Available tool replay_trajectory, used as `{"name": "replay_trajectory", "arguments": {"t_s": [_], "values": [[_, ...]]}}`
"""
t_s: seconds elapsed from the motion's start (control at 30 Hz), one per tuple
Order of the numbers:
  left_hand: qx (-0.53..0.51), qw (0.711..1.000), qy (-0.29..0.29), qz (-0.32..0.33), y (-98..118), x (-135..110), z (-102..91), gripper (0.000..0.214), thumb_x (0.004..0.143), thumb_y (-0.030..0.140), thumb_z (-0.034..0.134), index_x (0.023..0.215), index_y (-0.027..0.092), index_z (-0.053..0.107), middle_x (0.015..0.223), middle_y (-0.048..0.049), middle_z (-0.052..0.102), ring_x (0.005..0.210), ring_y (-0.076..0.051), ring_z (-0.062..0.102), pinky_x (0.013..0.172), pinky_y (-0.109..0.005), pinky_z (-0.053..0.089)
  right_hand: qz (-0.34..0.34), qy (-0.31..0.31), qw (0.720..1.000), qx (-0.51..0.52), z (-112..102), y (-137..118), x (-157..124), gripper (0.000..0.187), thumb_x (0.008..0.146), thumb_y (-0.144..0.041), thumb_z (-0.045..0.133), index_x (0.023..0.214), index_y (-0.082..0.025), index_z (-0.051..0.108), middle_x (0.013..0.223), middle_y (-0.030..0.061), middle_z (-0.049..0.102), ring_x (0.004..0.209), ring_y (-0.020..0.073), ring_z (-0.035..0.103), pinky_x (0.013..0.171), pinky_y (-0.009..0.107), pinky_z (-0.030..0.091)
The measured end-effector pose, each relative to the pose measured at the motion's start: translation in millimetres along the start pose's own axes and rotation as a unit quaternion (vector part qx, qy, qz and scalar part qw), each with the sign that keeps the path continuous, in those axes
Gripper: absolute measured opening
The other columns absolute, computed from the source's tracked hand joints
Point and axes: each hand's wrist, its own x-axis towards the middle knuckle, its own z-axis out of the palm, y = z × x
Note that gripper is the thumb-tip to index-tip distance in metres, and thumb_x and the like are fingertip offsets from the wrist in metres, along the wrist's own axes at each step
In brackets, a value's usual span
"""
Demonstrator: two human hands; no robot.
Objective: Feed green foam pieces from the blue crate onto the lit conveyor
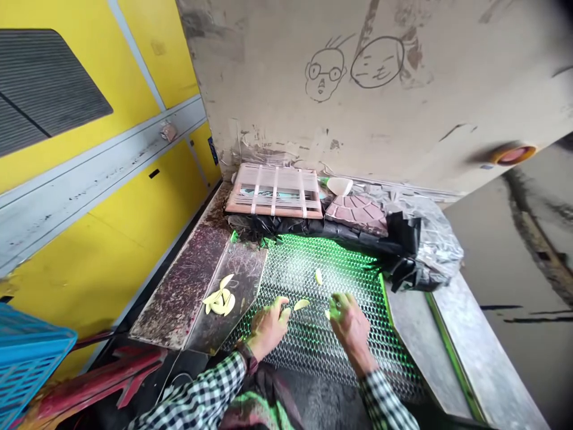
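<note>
My left hand (268,327) rests low over the green-lit wire mesh (308,334), fingers bunched beside a pale yellow crescent slice (301,304). My right hand (349,325) curls over the mesh, with a small pale piece (328,314) at its fingertips. Whether that piece is held, I cannot tell. Another slice (318,276) lies farther out on the mesh. To the left, a small pile of similar slices (218,301) sits on a stained metal sheet (226,292). Both sleeves are black-and-white check.
Beyond the mesh lie a strapped pinkish board stack (274,191), black plastic sheeting (313,227) and crumpled foil (432,239). A dirty beige wall (403,125) stands behind, a yellow panel (89,149) to the left. A blue crate (27,364) sits at lower left.
</note>
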Motion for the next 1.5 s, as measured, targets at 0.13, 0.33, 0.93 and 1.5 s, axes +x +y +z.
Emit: {"name": "replay_trajectory", "arguments": {"t_s": [0.13, 0.33, 0.93, 1.5], "values": [[-0.034, 0.998, -0.011, 0.046, -7, -14, -14.8, 0.032, 0.102, 0.030, 0.045, 0.122, 0.023, 0.069, 0.068, 0.0020, 0.072, 0.059, -0.016, 0.065, 0.064, -0.025, 0.042, -0.006, 0.016, 0.999, -0.028, 26, -25, 76, 0.024, 0.096, -0.024, 0.045, 0.103, -0.014, 0.065, 0.099, 0.0087, 0.062, 0.073, 0.0156, 0.052, 0.058, 0.025, 0.033], [-0.082, 0.996, 0.016, 0.029, -42, -43, -43.0, 0.033, 0.101, 0.031, 0.043, 0.118, 0.022, 0.071, 0.068, 0.0020, 0.071, 0.060, -0.016, 0.064, 0.062, -0.026, 0.042, -0.055, 0.038, 0.997, -0.035, 37, -44, 118, 0.015, 0.088, -0.013, 0.049, 0.097, -0.015, 0.061, 0.097, 0.0089, 0.061, 0.089, 0.0207, 0.054, 0.073, 0.030, 0.038], [0.264, 0.901, 0.308, 0.157, -137, -34, -115.2, 0.060, 0.100, 0.039, 0.061, 0.152, 0.013, 0.048, 0.150, -0.0159, 0.058, 0.139, -0.035, 0.050, 0.116, -0.053, 0.042, -0.169, 0.005, 0.983, 0.075, 65, -141, -10, 0.023, 0.106, -0.028, 0.046, 0.118, -0.021, 0.065, 0.111, 0.0079, 0.069, 0.096, 0.0211, 0.065, 0.080, 0.033, 0.054], [0.328, 0.906, 0.217, 0.159, -144, -16, -100.8, 0.042, 0.102, 0.025, 0.056, 0.143, 0.014, 0.058, 0.122, -0.0119, 0.068, 0.105, -0.029, 0.061, 0.094, -0.046, 0.048, -0.127, -0.029, 0.991, 0.041, 92, -141, 9, 0.028, 0.105, -0.040, 0.044, 0.090, -0.021, 0.058, 0.084, 0.0046, 0.063, 0.061, 0.0146, 0.053, 0.052, 0.028, 0.034]]}}
